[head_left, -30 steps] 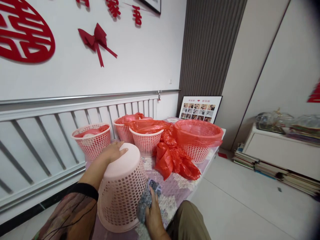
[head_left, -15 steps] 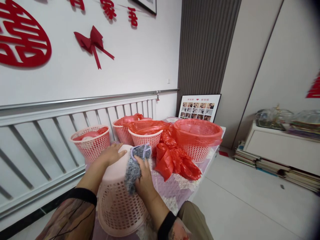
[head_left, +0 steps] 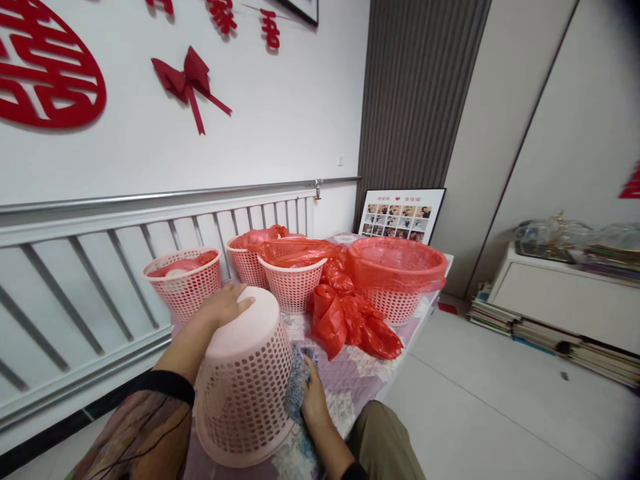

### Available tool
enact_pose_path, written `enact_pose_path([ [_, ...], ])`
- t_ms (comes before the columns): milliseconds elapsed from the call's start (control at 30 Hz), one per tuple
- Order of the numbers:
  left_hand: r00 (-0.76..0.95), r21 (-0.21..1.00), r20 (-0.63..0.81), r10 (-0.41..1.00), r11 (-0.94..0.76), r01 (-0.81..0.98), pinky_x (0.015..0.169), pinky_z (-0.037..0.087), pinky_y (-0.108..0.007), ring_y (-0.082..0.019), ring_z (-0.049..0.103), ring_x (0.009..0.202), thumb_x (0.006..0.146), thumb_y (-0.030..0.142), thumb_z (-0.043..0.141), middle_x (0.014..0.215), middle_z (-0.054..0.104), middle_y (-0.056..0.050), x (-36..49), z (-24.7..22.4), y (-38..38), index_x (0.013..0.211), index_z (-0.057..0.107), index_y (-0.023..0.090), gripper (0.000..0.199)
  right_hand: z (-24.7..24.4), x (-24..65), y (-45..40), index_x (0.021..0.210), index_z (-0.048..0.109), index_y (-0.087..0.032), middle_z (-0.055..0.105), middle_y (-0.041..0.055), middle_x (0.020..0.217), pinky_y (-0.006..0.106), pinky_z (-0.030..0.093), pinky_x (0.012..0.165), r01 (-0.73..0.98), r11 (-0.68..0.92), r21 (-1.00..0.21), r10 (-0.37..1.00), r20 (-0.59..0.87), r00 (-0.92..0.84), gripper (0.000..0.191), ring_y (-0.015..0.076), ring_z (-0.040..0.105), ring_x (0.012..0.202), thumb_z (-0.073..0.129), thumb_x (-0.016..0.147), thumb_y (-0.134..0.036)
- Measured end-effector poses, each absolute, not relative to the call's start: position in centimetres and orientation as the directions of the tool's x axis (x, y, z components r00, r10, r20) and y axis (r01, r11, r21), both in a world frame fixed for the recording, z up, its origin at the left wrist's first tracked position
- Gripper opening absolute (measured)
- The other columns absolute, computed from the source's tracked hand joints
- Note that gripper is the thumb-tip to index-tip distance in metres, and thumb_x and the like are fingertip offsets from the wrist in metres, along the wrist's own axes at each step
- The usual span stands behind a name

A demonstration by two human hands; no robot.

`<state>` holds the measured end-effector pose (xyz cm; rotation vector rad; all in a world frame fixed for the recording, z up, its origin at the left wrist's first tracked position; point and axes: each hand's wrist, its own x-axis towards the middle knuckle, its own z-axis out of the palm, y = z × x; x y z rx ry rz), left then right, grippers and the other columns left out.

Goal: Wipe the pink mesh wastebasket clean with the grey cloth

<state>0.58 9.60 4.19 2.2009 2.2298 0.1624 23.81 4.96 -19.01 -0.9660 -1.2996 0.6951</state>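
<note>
Upside down on the table in front of me is a pink plastic basket (head_left: 247, 373) with a perforated side. My left hand (head_left: 225, 307) lies flat on its solid base, fingers stretched out. Lower down at the right, my right hand (head_left: 314, 393) grips a fuzzy grey-blue cloth (head_left: 299, 385) and presses it against the basket's side wall. Part of the right hand's fingers is hidden behind the cloth.
More pink baskets stand behind, one at left (head_left: 185, 293) and one in the middle (head_left: 293, 287). A basket at right (head_left: 395, 303) has a red bag over its rim. Crumpled red plastic bags (head_left: 345, 323) lie on the lace-covered table (head_left: 363, 360). A radiator (head_left: 80, 293) runs along the left.
My right hand has moved the cloth from the basket's upturned base down to its right side. My left hand keeps its place on the base.
</note>
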Motion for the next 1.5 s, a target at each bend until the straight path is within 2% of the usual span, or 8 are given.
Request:
enact_pose_path([
  [133, -0.017, 0.067, 0.069, 0.997, 0.013, 0.998, 0.112, 0.034, -0.045, -0.031, 0.044, 0.14, 0.088, 0.07, 0.028, 0.157, 0.042, -0.012, 0.5, 4.1, 9.6, 0.152, 0.037, 0.022, 0.08, -15.8, 22.8, 5.1, 0.124, 0.067, -0.021, 0.07, 0.0058, 0.125, 0.042, 0.048, 0.107, 0.08, 0.402, -0.912, 0.897, 0.409, 0.166, 0.065, 0.0247, 0.062, 0.12, 0.048, 0.063, -0.008],
  [367, -0.012, 0.062, 0.071, 0.997, 0.008, 0.998, 0.112, 0.035, -0.045, -0.032, 0.045, 0.14, 0.088, 0.07, 0.027, 0.155, 0.044, -0.012, 0.5, 4.1, 9.6, 0.151, 0.038, 0.022, 0.08, -6.4, 20.9, 2.7, 0.14, 0.053, -0.026, 0.054, 0.0083, 0.141, 0.05, 0.031, 0.119, 0.073, 0.547, -0.834, 0.837, 0.546, -0.035, 0.07, 0.0266, 0.046, 0.136, 0.051, 0.072, -0.009],
  [533, -0.012, 0.065, 0.075, 0.997, 0.007, 0.998, 0.112, 0.034, -0.045, -0.032, 0.045, 0.139, 0.088, 0.07, 0.028, 0.155, 0.044, -0.012, 0.6, 4.2, 9.5, 0.151, 0.038, 0.022, 0.08, -12.1, 21.3, 4.2, 0.134, 0.058, -0.026, 0.06, 0.0069, 0.136, 0.047, 0.034, 0.118, -0.02, 0.464, -0.885, 0.883, 0.461, 0.082, 0.064, 0.0245, 0.051, 0.132, 0.052, 0.071, -0.013],
  [800, -0.013, 0.071, 0.079, 0.997, 0.007, 0.997, 0.111, 0.035, -0.047, -0.033, 0.046, 0.139, 0.088, 0.069, 0.029, 0.155, 0.045, -0.011, 0.7, 4.3, 9.4, 0.151, 0.039, 0.024, 0.078, -23.6, 23.3, 2.8, 0.117, 0.067, -0.025, 0.069, 0.0086, 0.125, 0.059, 0.038, 0.112, -0.052, 0.219, -0.974, 0.949, 0.2, 0.244, 0.051, 0.0316, 0.061, 0.122, 0.057, 0.067, -0.023],
  [1000, -0.012, 0.066, 0.062, 0.998, 0.007, 0.998, 0.11, 0.036, -0.047, -0.033, 0.044, 0.14, 0.089, 0.066, 0.029, 0.156, 0.042, -0.015, 0.8, 4.4, 9.3, 0.152, 0.037, 0.02, 0.078, -20.5, 21.6, 1.8, 0.125, 0.063, -0.02, 0.065, 0.0094, 0.131, 0.051, 0.037, 0.116, -0.009, 0.232, -0.973, 0.948, 0.224, 0.225, 0.065, 0.0267, 0.055, 0.129, 0.048, 0.063, -0.011],
  [1233, -0.013, 0.065, 0.068, 0.998, 0.008, 0.998, 0.111, 0.035, -0.046, -0.032, 0.043, 0.141, 0.088, 0.068, 0.028, 0.156, 0.043, -0.013, 0.7, 4.2, 9.4, 0.151, 0.038, 0.021, 0.08, -12.2, 19.5, -1.4, 0.143, 0.048, -0.028, 0.05, 0.0078, 0.145, 0.056, 0.031, 0.118, 0.188, 0.487, -0.853, 0.867, 0.499, 0.019, 0.078, 0.0297, 0.04, 0.141, 0.049, 0.068, -0.006],
  [1400, -0.013, 0.069, 0.08, 0.997, 0.007, 0.998, 0.112, 0.035, -0.046, -0.032, 0.046, 0.139, 0.087, 0.069, 0.028, 0.155, 0.044, -0.012, 0.6, 4.2, 9.3, 0.15, 0.04, 0.022, 0.079, -15.8, 19.2, -1.1, 0.146, 0.043, -0.026, 0.045, 0.0096, 0.149, 0.06, 0.03, 0.118, 0.25, 0.573, -0.781, 0.805, 0.593, 0.008, 0.079, 0.0319, 0.035, 0.144, 0.05, 0.07, -0.007],
  [1500, -0.013, 0.076, 0.085, 0.996, 0.006, 0.997, 0.111, 0.035, -0.046, -0.032, 0.045, 0.14, 0.088, 0.069, 0.029, 0.156, 0.043, -0.012, 0.6, 4.2, 9.3, 0.15, 0.04, 0.022, 0.079, -20.2, 20.6, 0.0, 0.143, 0.048, -0.023, 0.052, 0.011, 0.144, 0.06, 0.031, 0.118, 0.187, 0.486, -0.854, 0.859, 0.506, 0.08, 0.073, 0.0304, 0.043, 0.14, 0.049, 0.07, -0.01],
])
